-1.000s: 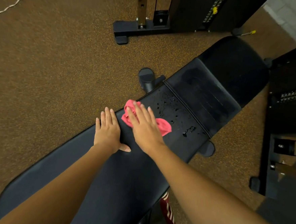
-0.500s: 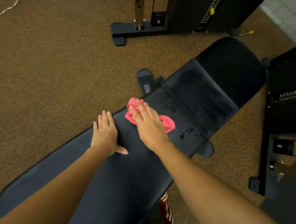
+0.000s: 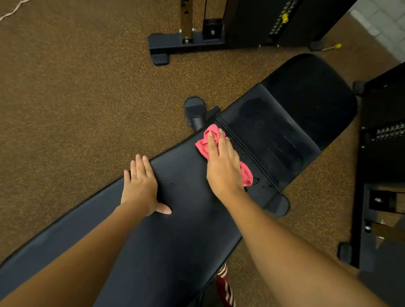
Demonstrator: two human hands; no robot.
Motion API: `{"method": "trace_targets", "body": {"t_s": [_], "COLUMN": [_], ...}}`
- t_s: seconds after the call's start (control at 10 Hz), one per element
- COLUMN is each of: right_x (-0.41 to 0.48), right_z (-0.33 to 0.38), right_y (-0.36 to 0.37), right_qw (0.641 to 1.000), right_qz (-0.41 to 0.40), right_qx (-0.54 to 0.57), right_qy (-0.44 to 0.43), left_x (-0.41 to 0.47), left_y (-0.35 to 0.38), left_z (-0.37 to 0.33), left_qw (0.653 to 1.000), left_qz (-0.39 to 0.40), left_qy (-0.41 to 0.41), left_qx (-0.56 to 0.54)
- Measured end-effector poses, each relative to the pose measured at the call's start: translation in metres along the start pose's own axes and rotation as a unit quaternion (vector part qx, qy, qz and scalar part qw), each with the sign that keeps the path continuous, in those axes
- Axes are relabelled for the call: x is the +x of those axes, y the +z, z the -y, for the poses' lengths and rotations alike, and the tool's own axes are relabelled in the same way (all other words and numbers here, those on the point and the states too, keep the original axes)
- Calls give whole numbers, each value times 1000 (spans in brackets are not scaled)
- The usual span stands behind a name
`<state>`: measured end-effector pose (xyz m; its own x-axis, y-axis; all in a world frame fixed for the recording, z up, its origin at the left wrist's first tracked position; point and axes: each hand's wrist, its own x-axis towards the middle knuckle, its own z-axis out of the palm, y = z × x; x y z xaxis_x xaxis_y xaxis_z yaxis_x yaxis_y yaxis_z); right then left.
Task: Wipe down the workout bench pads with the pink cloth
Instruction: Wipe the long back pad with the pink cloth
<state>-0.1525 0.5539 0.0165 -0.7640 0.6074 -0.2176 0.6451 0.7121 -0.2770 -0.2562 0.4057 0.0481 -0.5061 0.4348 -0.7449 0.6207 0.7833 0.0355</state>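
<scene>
A black workout bench runs diagonally from lower left to upper right, with a long back pad (image 3: 179, 223) and a shorter seat pad (image 3: 282, 135) beyond a seam. The pink cloth (image 3: 205, 144) lies crumpled on the far end of the long pad, next to the seam. My right hand (image 3: 222, 169) presses flat on the cloth with straight fingers, and pink shows on both sides of it. A few water drops (image 3: 257, 181) sit on the pad to the right of the cloth. My left hand (image 3: 141, 187) rests flat on the pad's left edge, thumb spread out.
A weight machine base (image 3: 185, 44) stands on the brown speckled floor beyond the bench. Another black machine (image 3: 392, 166) rises close on the right. The bench's round foot ends (image 3: 192, 109) stick out at both sides. A red striped cloth (image 3: 225, 291) hangs below the bench.
My right hand has slid the pink cloth forward along the pad to the seam, over the wet drops. My left hand has stayed flat at the pad's edge.
</scene>
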Motion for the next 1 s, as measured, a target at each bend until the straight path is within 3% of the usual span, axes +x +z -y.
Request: {"method": "trace_targets", "body": {"t_s": [0.2, 0.4, 0.6, 1.0], "right_x": [5, 3, -13, -21], "right_z": [-3, -14, -7, -11], "right_y": [-7, -11, -11, -11], "right_qw": [999, 1000, 998, 997], "right_qz": [-3, 5, 18, 25], "right_qx": [12, -15, 0, 11], "right_qy": [45, 14, 66, 69], "left_x": [1, 1, 0, 1], "left_y": [0, 0, 0, 1], "left_z": [1, 1, 3, 3], "left_qw": [1000, 1000, 1000, 1000], "left_qz": [-3, 1, 1, 2], "left_qy": [1, 1, 7, 4], "left_qx": [0, 0, -3, 3]}}
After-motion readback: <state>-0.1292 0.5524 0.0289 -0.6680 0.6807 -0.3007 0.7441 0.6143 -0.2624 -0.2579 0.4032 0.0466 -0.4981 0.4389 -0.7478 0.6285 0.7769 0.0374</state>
